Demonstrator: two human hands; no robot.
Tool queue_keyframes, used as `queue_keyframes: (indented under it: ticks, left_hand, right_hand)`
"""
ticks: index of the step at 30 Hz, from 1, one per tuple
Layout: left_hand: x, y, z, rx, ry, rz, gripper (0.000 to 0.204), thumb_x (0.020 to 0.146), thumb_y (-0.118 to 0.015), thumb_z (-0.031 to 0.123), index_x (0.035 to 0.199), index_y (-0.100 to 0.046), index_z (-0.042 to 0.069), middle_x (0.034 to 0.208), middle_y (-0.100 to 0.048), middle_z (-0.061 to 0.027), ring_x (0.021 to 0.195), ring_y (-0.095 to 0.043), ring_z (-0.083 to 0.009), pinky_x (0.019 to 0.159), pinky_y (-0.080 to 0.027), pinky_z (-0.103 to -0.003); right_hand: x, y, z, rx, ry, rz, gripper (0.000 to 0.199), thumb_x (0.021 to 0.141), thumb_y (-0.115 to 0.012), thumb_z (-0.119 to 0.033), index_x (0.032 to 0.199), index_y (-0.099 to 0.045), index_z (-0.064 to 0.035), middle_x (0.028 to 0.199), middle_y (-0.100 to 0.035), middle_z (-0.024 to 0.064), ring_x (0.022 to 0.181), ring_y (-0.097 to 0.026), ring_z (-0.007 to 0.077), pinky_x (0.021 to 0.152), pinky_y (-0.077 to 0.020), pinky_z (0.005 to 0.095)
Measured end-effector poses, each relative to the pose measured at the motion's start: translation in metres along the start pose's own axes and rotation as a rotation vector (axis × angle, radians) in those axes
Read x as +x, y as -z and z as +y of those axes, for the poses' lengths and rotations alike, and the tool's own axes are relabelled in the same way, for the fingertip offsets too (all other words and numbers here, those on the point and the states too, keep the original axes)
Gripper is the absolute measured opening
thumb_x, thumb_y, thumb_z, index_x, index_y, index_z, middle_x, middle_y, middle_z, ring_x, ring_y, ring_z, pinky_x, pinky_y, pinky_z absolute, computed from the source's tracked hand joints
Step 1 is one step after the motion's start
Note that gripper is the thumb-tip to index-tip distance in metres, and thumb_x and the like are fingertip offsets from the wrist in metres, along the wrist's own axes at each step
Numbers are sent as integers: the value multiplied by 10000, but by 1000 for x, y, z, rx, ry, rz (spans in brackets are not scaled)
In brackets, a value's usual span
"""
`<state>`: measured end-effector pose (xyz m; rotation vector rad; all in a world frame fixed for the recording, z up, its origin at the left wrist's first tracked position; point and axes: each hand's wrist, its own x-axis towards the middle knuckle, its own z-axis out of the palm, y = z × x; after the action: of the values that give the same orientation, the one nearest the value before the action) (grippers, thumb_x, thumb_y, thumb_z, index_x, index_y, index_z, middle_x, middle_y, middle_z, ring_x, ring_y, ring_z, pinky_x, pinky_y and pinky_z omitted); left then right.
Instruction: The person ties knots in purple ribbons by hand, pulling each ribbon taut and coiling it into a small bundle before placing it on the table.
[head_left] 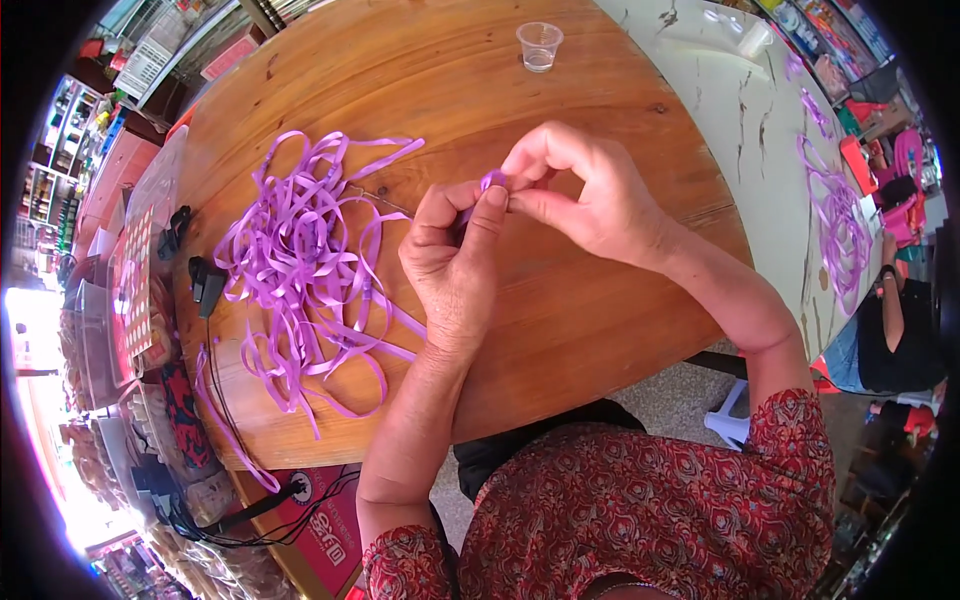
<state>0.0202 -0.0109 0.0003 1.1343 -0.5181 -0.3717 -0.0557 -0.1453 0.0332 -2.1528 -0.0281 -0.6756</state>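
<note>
Over the wooden table, a small loop of purple ribbon [492,180] shows between the fingertips of my two hands. My left hand [452,250] is closed, with its thumb pressed against the forefinger on the ribbon. From the right, my right hand [595,200] pinches at the same loop with thumb and fingertips; the exact grip is partly hidden. Left of my hands lies a loose, tangled heap of purple ribbons [310,235] with darker purple bits on some strands. A thin cord runs from the heap toward my left hand.
A clear plastic cup [540,48] stands at the table's far side. Black clip-like devices with cables [207,285] lie along the left edge. At right, a pale table [745,150] holds more purple ribbon [840,225], with another person's arm [892,300] beside it.
</note>
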Motion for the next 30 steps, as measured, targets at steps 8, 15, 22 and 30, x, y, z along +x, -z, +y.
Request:
queue_keyframes:
  ticks: [8,15,22,30]
  left_hand:
    - [-3,4,10,-151,224,-25,66,881,-595,14,907,-655,9,839,-601,28,798,-480,-25,727,-377,-176]
    - [3,7,8,7,308,-111,58,869,-604,22,892,-649,-6,770,-598,21,666,-480,-26,592,-371,-167]
    - [9,23,0,-279,566,-284,43,826,-662,17,863,-643,5,680,-534,49,503,-343,-11,432,-214,-188]
    - [4,16,1,-165,484,-320,82,803,-690,9,873,-648,11,731,-573,42,571,-411,-7,494,-282,-165]
  right_hand:
    - [2,3,4,530,-286,-148,139,845,-604,11,979,-637,-7,876,-628,51,858,-584,100,741,-477,247]
    - [4,11,13,-372,455,-90,228,742,-656,-32,971,-668,-37,813,-593,53,739,-557,203,669,-456,319]
    - [21,30,6,-385,717,-376,290,744,-604,-78,1028,-661,-48,803,-574,48,752,-553,208,683,-455,333]
    - [31,42,9,-458,704,-349,352,686,-715,-157,1010,-654,-35,793,-573,53,757,-549,219,692,-453,335]
